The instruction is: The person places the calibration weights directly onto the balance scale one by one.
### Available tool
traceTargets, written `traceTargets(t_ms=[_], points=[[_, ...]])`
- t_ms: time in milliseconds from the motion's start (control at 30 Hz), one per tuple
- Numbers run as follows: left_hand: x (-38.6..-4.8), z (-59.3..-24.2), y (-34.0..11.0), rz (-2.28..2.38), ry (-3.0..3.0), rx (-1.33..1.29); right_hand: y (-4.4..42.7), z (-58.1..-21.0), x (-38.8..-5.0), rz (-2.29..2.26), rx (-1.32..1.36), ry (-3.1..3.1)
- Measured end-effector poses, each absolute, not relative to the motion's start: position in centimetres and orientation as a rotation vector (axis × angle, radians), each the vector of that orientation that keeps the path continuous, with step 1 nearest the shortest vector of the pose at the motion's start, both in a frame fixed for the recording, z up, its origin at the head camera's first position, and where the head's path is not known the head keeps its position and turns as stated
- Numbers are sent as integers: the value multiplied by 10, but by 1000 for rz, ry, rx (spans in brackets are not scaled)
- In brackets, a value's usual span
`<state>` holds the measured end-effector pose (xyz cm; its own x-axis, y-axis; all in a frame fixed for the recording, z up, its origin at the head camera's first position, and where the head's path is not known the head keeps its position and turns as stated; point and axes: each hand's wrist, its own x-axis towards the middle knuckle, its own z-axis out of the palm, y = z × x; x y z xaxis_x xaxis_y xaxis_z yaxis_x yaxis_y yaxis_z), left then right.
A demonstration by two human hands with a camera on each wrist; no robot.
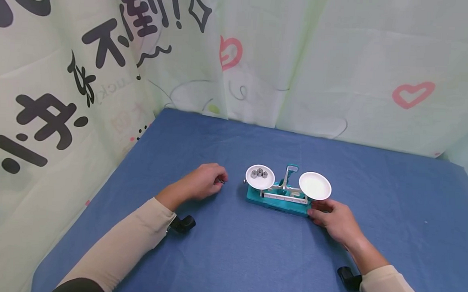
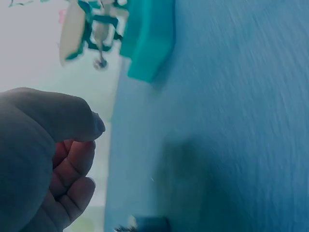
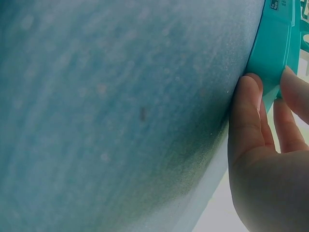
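A teal balance scale (image 1: 278, 203) with two white pans stands on the blue cloth. Several small metal weights (image 1: 259, 173) sit on its left pan (image 1: 260, 184); the right pan (image 1: 315, 186) holds nothing. My left hand (image 1: 203, 181) is left of the scale, fingers curled, pinching a small dark metallic piece (image 1: 222, 181) that is mostly hidden. In the left wrist view, the thumb (image 2: 72, 116) and curled fingers cover what they hold. With thumb and fingers, my right hand (image 1: 337, 220) grips the right end of the base, seen closely as a teal corner (image 3: 273, 53) in the right wrist view.
A blue cloth (image 1: 230, 249) covers the table. Pale printed curtains (image 1: 337, 59) hang along its back and left edges. Black wrist-camera mounts (image 1: 182, 224) jut out beside both forearms. A blurred bluish object (image 2: 149, 224) shows at the bottom of the left wrist view.
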<state>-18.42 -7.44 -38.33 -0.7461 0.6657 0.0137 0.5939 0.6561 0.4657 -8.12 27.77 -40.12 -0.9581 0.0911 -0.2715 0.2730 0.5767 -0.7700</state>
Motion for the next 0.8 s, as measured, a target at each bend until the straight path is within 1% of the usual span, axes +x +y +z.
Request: traceTargets(t_ms=[100,200,433,800], points=[[-180,-378,-72,722,2728,1136,278,-401,-82,-1325,299,2608],[-177,-371,-69,744,2724,1177,279,-402,-82,-1321,291,2615],[-173,-354,-60,748,2696,1219,279,-402,-83,-1319,291,2614],[-180,-333,-35,716,2612,1216,279,-402,-84,-1314,307,2602]])
